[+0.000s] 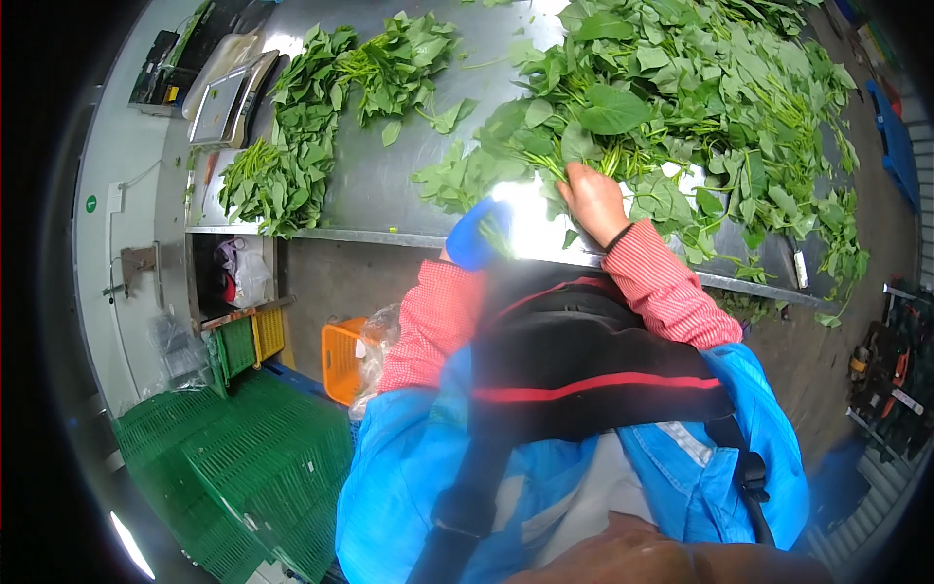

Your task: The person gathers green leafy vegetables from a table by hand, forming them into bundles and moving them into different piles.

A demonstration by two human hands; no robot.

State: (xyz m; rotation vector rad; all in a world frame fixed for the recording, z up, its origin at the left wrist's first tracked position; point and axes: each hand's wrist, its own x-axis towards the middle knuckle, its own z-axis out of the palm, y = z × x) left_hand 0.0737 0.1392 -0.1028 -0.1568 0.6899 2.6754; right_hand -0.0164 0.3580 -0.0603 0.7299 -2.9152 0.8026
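A large heap of leafy green stems (pixel 730 95), which look like sweet potato leaves, covers the right side of the steel table (pixel 394 179). At the heap's near edge my bare right hand (pixel 595 203) has its fingers closed on some leafy stems (pixel 547 159). My left hand (pixel 471 232), in a blue glove, is at the table's front edge, around a small bunch of leafy greens (pixel 460 179); glare and blur hide its fingers. Farther left lie gathered bunches of greens (pixel 303 146), and another bunch (pixel 401 62) rests behind them.
A weighing scale (pixel 222 106) stands at the table's left end. Below are an open shelf with plastic bags (pixel 248 270), an orange crate (pixel 341 361) and stacked green crates (pixel 255 452). A white-handled tool (pixel 800 269) lies by the right front edge.
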